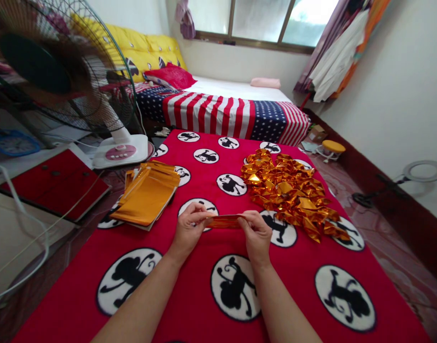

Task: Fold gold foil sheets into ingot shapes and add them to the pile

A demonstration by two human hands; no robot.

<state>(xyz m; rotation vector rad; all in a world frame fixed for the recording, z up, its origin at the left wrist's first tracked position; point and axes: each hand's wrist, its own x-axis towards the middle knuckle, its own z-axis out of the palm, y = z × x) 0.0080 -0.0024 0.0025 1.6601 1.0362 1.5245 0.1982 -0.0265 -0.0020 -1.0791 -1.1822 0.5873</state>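
A narrow strip of folded gold foil paper (226,222) is stretched level between my two hands, above the red cloth with monkey prints. My left hand (191,226) pinches its left end between thumb and fingers. At the right end, my right hand (256,232) holds it in the same kind of pinch. To the left lies a stack of flat gold foil sheets (147,193), its edges uneven. A pile of folded gold foil pieces (291,190) spreads over the cloth on the right, beyond my right hand.
The red cloth (182,295) covers the surface under my hands. A standing fan (121,150) is at the left, near a red panel (55,183) and a white cable. Behind is a bed (225,112); a yellow stool (333,146) stands at the right.
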